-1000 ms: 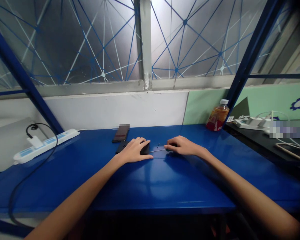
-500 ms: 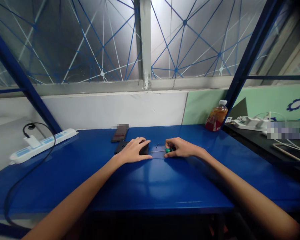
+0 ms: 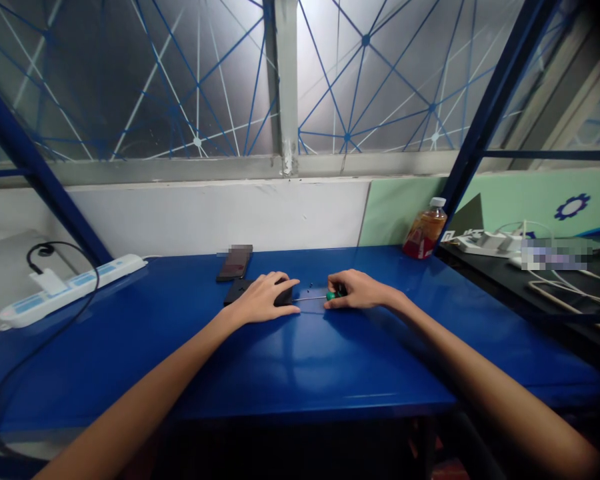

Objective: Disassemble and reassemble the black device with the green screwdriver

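Note:
A flat black box-like device (image 3: pixel 236 291) lies on the blue table, partly covered by my left hand (image 3: pixel 266 298). That hand rests over the device and grips its right end, thumb on the near side and fingers on the far side. My right hand (image 3: pixel 355 291) is closed around the green handle of a screwdriver (image 3: pixel 331 295). The thin metal shaft runs level to the left, its tip at the device's right end; the exact contact is too small to make out. Several tiny dark pieces (image 3: pixel 310 287), perhaps screws, lie just behind the shaft.
A dark phone (image 3: pixel 235 263) lies behind the device. At the left is a white power strip (image 3: pixel 75 290) with a black cable. A drink bottle (image 3: pixel 425 229) stands at the back right, near another power strip (image 3: pixel 490 241) and cables on a black surface.
The whole view has shifted slightly, so everything sits a little further left. Both hands keep the same places on the device and the screwdriver.

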{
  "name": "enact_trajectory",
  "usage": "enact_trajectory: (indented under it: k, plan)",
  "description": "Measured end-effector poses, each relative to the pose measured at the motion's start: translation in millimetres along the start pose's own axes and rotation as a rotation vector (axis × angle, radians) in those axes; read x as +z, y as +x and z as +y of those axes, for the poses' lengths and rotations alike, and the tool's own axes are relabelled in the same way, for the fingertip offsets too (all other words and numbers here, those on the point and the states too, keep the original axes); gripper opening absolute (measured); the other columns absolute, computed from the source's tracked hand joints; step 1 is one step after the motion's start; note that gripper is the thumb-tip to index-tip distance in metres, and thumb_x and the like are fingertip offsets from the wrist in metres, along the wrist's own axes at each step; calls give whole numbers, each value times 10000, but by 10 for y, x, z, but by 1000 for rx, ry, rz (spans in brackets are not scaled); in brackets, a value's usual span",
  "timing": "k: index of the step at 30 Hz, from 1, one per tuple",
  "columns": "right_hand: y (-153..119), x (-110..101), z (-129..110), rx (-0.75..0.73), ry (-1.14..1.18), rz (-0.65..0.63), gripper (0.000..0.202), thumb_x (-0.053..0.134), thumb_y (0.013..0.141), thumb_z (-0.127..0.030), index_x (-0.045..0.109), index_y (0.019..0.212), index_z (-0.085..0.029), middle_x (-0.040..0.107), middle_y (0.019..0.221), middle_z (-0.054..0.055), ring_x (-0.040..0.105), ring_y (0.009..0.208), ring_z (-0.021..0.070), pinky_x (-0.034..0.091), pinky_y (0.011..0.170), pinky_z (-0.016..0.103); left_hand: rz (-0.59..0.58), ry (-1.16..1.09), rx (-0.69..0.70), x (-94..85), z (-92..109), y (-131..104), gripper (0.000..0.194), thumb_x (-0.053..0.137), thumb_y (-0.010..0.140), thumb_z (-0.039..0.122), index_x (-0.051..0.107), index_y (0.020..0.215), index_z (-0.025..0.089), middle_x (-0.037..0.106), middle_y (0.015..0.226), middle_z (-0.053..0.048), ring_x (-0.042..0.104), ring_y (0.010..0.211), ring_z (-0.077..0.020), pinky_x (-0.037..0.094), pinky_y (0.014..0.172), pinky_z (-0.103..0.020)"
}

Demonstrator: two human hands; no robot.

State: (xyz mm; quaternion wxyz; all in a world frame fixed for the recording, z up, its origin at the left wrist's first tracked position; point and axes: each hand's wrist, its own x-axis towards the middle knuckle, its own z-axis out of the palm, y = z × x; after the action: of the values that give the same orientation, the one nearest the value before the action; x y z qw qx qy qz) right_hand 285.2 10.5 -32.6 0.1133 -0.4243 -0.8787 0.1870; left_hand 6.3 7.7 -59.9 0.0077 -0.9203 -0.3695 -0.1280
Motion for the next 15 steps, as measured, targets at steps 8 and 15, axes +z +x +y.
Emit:
enact_trajectory:
  k: [8,15]
  plan:
    - [-19,-14,-57,-31,87,-20,392,568,852,-552,637,810,-168,601,671,6,468,572,114,296,537,240,-18,-47,6,-32,-3,-8,604,527,881,582,460,1408,294,517,1298,-104,513,1130,-304,395,966,-454]
    - [-4,-8,-10,-36,46,-29,433,581,834,-553,632,674,-154,490,542,-36,362,512,92,249,507,247,-56,-84,17,-72,-13,-19,506,557,888,479,503,1366,323,499,1330,-94,500,1171,-319,392,974,-478]
